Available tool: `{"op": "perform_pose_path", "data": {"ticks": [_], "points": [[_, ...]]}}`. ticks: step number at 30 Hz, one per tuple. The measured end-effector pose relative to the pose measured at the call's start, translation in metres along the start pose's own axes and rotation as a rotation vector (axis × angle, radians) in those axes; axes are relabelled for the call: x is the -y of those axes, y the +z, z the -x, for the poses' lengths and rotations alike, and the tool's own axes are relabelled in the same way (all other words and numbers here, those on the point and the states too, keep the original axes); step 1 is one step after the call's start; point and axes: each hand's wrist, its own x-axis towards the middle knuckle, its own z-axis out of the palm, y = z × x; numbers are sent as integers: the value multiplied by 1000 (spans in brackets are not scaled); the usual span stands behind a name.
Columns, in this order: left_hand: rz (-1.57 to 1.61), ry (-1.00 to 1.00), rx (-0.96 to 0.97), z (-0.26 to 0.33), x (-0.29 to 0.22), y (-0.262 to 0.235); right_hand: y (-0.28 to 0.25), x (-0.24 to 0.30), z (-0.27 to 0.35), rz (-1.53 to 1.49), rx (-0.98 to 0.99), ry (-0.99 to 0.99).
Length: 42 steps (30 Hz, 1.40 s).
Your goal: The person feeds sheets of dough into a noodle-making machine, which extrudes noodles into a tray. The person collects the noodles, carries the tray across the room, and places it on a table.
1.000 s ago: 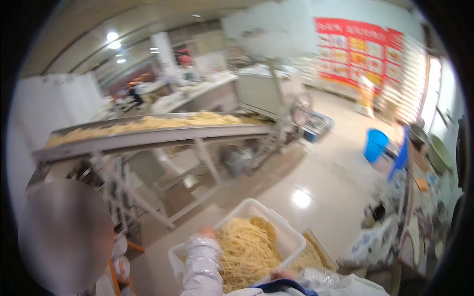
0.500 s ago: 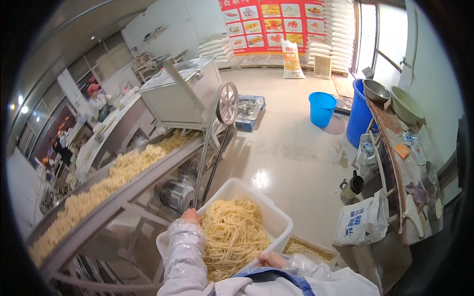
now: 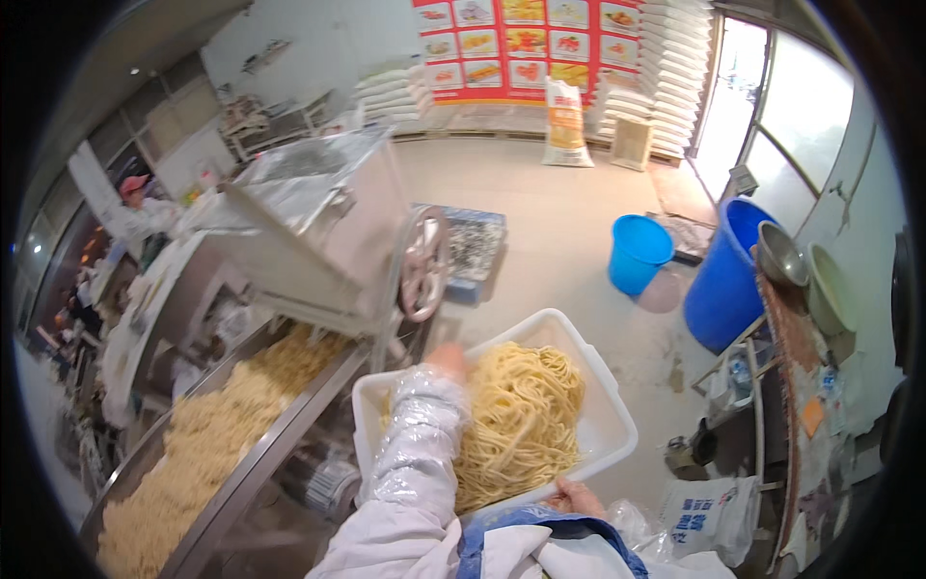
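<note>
A white rectangular plastic tub [image 3: 610,425], filled with a heap of pale yellow noodles [image 3: 526,415], is held close in front of my body. My left arm, in a clear plastic sleeve cover, reaches across the tub's left part. My left hand [image 3: 447,364] is closed on the far rim, though motion blurs its fingers. At the near rim, my right hand [image 3: 577,499] grips the edge beside the noodles. Its fingers show only in part.
Left of me runs a metal trough [image 3: 253,461] of crumbly yellow dough, below a large machine with a handwheel [image 3: 424,262]. Ahead stand a light-blue bucket [image 3: 640,255] and a tall blue barrel [image 3: 725,289]. A cluttered bench [image 3: 793,386] lines the right; a person [image 3: 140,217] works far left.
My view has shifted, bringing the machine nearer. The tub and both hands now appear farther right and higher in view. The open box of short pieces beneath the tub is out of sight.
</note>
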Motion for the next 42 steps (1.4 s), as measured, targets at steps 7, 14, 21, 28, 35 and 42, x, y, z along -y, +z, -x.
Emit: {"op": "perform_pose_path", "data": {"ticks": [7,14,21,28,35,42], "points": [[-203,219,-28,-244,-100,-47,36,142,-127,76,23,-140],[-117,95,-51,-437,-148,-94,93,348,-271,79,-112,111],[-135,24,-88,-666,-146,-176,138,525,-470,298,-121,-16],[-30,-15,-49,-891,-189,-239,208,673,-645,629,120,-207],[94,-234,-92,-1070,-191,-304,306,850,-786,181,83,453],[58,-497,-178,-1181,-111,-351,399,968,-982,623,185,495]]}}
